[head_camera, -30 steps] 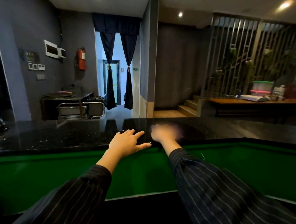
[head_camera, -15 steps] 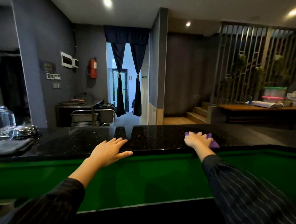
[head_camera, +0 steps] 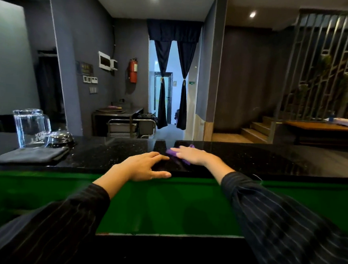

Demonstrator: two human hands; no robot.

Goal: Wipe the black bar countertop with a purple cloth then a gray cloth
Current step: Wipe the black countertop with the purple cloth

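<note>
The black speckled bar countertop (head_camera: 270,161) runs across the middle of the view above a green panel. My right hand (head_camera: 190,155) lies flat on the purple cloth (head_camera: 172,152) and presses it to the counter; most of the cloth is hidden under the palm. Just to its left, my left hand (head_camera: 146,168) rests with spread fingers on the counter's near edge, holding nothing. A folded gray cloth (head_camera: 31,156) lies on the counter at the far left.
Clear glass pitchers (head_camera: 30,127) and a chrome bell (head_camera: 60,138) stand behind the gray cloth at the left end. The green panel (head_camera: 164,205) drops below the counter edge. Beyond the counter are a doorway with dark curtains and steps on the right.
My right hand slid the purple cloth leftward along the counter, closer to my left hand. The camera turned left, bringing the gray cloth and pitchers further into view.
</note>
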